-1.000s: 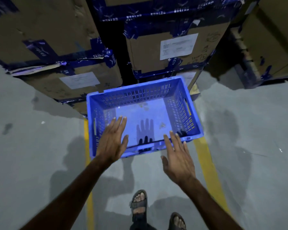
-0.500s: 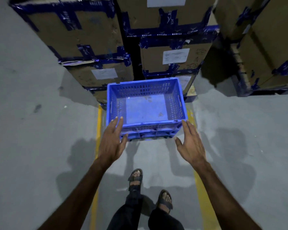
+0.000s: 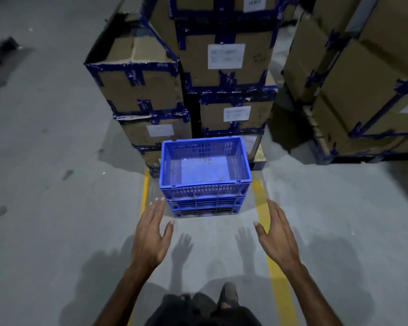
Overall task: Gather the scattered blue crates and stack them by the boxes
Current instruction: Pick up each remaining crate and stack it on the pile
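A stack of blue slotted crates (image 3: 204,184) stands on the grey floor directly in front of the taped cardboard boxes (image 3: 226,64). The top crate is empty, and at least two more crate rims show beneath it. My left hand (image 3: 152,234) hovers open just short of the stack's near left corner, touching nothing. My right hand (image 3: 277,236) is open too, held off the near right corner. Both palms face inward with fingers spread.
Two yellow floor lines (image 3: 277,274) run toward the stack on either side. Another block of taped boxes (image 3: 353,90) on a pallet rises at the right. Bare concrete floor (image 3: 45,184) stretches to the left. My sandalled feet (image 3: 229,295) show at the bottom.
Both hands have come away from the top crate's near rim and pulled back toward me. The view has backed off, so the crate stack looks farther away.
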Demonstrator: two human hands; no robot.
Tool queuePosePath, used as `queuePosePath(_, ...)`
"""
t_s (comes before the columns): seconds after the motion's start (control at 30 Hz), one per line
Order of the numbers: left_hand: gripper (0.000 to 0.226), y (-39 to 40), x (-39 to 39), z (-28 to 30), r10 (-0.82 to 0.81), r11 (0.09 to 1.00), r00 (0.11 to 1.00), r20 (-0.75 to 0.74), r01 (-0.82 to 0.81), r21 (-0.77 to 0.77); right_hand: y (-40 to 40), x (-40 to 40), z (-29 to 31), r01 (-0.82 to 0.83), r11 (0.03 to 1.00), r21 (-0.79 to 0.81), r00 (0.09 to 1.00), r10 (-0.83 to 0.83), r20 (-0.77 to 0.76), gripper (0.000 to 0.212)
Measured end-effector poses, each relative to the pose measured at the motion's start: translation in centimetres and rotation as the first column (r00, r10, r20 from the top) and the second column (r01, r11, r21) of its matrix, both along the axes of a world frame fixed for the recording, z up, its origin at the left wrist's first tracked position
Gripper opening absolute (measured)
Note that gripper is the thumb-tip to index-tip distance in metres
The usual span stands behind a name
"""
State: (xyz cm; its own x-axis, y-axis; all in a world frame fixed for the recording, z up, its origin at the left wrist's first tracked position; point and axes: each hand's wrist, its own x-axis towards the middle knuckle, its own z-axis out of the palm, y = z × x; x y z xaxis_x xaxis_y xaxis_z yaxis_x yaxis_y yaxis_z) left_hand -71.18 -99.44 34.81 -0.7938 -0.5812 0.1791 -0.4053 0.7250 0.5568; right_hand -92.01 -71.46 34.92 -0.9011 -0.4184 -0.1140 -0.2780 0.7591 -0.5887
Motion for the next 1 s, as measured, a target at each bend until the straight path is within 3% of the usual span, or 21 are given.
queuePosePath(0.3,0.067,-1.1,2.8,1.9,-0.104,0.994,0.994,-0.032,0.104,0.012,1.0,8.5,2.2,0.158,0.986,-0.058,0.985,-0.162,-0.059,0.076)
queuePosePath(0.6,0.066,-0.2,9.4,1.6,-0.245,0.957,0.969,-0.033,0.247,0.153,3.6,20.7,3.5,0.311,0.949,-0.058,0.944,-0.316,-0.094,0.072)
queuePosePath(1.0,0.068,9.6,13.5,4.7,-0.482,0.849,0.872,-0.087,0.489,0.198,16.4,34.9,6.5,0.614,0.777,-0.141,0.765,-0.630,-0.133,0.072)
